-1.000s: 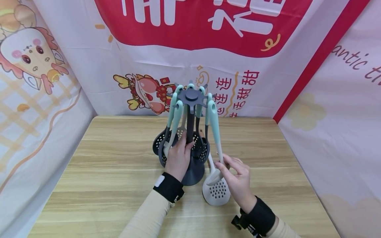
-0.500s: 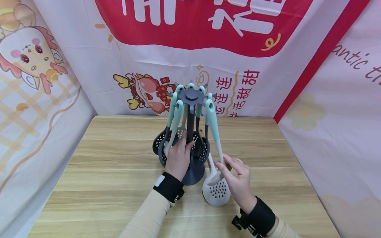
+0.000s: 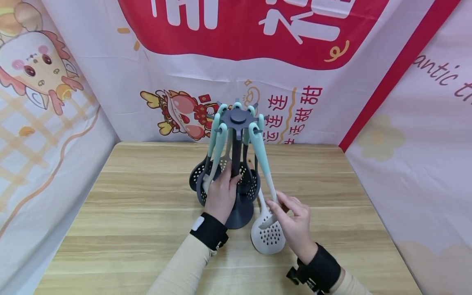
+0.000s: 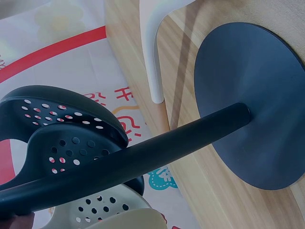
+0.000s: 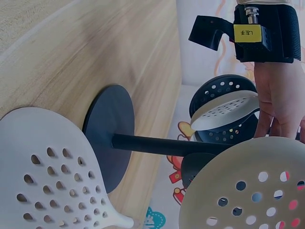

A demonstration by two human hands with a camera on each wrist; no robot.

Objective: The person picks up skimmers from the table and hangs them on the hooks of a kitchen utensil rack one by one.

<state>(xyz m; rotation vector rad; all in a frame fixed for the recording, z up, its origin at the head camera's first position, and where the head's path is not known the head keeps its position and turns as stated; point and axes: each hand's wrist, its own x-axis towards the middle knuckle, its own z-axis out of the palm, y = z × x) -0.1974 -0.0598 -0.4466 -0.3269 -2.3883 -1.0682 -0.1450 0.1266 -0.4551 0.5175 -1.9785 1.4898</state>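
A dark utensil rack (image 3: 239,209) stands on the table, with several teal-handled skimmers and other utensils hanging from its hooks. My left hand (image 3: 221,194) grips the rack's post (image 4: 143,155). Low on its shaft, my right hand (image 3: 295,219) pinches a slotted spoon with a teal handle (image 3: 259,147) and a beige perforated head (image 5: 248,186). Its handle hole is right at the front right hook of the rack, and the spoon slants down to the right. Below that hand, a white skimmer (image 3: 267,241) lies on the table, its wooden handle (image 4: 162,116) reaching back beside the rack's base.
The wood-grain table (image 3: 147,180) ends at a printed cloth backdrop (image 3: 173,69), and more cloth rises on the left and right. Dark perforated skimmers (image 3: 197,178) hang on the rack's left side. Each wrist wears a black strap (image 3: 320,268).
The top of the slotted spoon's handle has swung left toward the rack's front right hook, and its head has turned more edge-on. My left hand keeps its grip on the post.
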